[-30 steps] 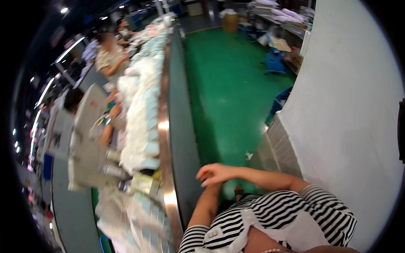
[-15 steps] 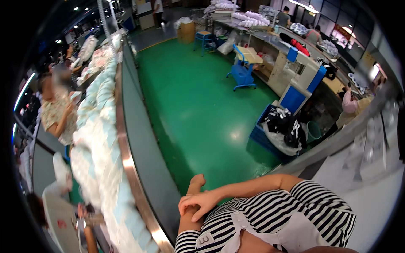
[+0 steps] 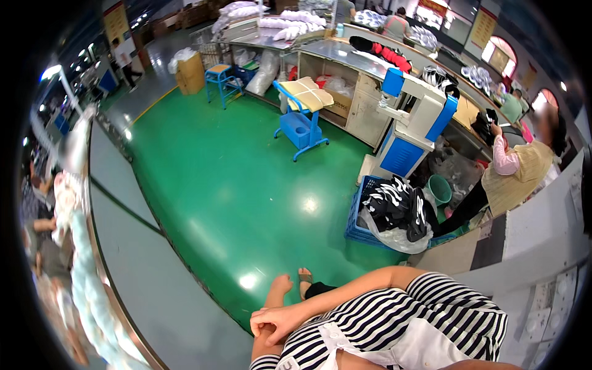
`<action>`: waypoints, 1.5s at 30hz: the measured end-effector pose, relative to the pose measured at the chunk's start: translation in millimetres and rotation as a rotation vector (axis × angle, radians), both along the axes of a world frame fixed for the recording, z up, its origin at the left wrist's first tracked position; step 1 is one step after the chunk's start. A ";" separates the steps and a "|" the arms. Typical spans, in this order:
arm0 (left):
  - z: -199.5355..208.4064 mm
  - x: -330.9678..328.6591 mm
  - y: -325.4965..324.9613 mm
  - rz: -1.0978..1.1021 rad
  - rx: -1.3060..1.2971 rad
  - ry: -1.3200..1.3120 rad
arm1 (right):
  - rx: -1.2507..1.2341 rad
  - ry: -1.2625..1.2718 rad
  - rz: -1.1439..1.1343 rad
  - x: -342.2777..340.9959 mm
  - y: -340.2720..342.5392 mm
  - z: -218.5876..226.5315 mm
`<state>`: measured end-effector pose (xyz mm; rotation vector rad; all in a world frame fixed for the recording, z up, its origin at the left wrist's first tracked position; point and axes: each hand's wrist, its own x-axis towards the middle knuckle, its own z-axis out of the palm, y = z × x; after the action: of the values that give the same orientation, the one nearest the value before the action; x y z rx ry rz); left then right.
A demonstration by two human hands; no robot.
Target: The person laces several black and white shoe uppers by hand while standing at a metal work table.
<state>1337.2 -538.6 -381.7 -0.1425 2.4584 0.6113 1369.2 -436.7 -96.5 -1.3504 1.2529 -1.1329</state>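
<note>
My right arm crosses in front of the striped shirt, and my right hand (image 3: 275,323) rests on my left forearm, its fingers curled over it. Beyond it, my left hand (image 3: 282,284) hangs over the green floor, small and loosely closed, with nothing visible in it. Neither hand touches any object. One of my feet (image 3: 304,277), in a sandal, shows just beside the left hand.
A grey partition (image 3: 154,265) runs along the left, with pale blue and white material (image 3: 86,277) heaped beyond it. At right are a blue crate (image 3: 354,231) of black-and-white pieces, a blue-and-white machine (image 3: 404,151) and a standing person (image 3: 518,169). A blue wheeled stand (image 3: 300,131) is farther off.
The view has swung right: the partition and heaped material have shifted left, and the crate, machine and person at right show more fully. My right hand stays on my left forearm. A foot has come into view.
</note>
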 end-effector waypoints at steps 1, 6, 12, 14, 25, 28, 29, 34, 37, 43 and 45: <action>-6.0 -20.8 -18.2 0.042 -0.003 -0.007 | -0.057 0.001 -0.003 -30.8 -12.0 0.0; -1.6 -159.3 -57.4 0.189 0.038 0.001 | -0.082 -0.222 -0.024 -169.4 -35.4 -36.0; 23.1 -312.8 -70.1 0.677 0.761 -0.078 | 0.020 -0.020 -0.353 -416.9 26.1 -28.7; -1.9 -384.6 -134.2 0.921 0.734 -0.202 | 0.039 0.092 -0.482 -506.3 32.2 -14.5; 40.0 -895.7 -77.7 0.974 0.866 -0.031 | 0.635 -0.105 -1.562 -744.6 311.8 -50.4; 43.9 -1009.2 -22.1 1.006 0.730 0.010 | 0.622 -0.312 -1.673 -783.3 349.2 -46.1; 38.4 -1040.6 -9.5 1.051 0.671 0.045 | 0.607 -0.400 -1.653 -805.1 358.4 -40.8; -18.3 -1150.3 -48.0 1.187 1.086 0.125 | 0.484 -0.124 -1.299 -983.5 404.0 42.7; -34.9 -1151.3 -19.8 1.389 0.582 0.224 | 0.460 -0.083 -1.250 -1066.6 440.0 89.6; -31.5 -1146.6 42.4 1.335 0.439 -0.162 | 0.603 0.049 -1.267 -1177.3 522.1 104.5; -21.1 -1149.6 71.7 1.182 0.440 -0.294 | 0.579 0.061 -1.274 -1218.5 541.0 94.7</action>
<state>187.5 -466.9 -402.7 -1.4246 1.6908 1.4430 150.7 104.3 -1.8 -0.0258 2.3504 -1.3202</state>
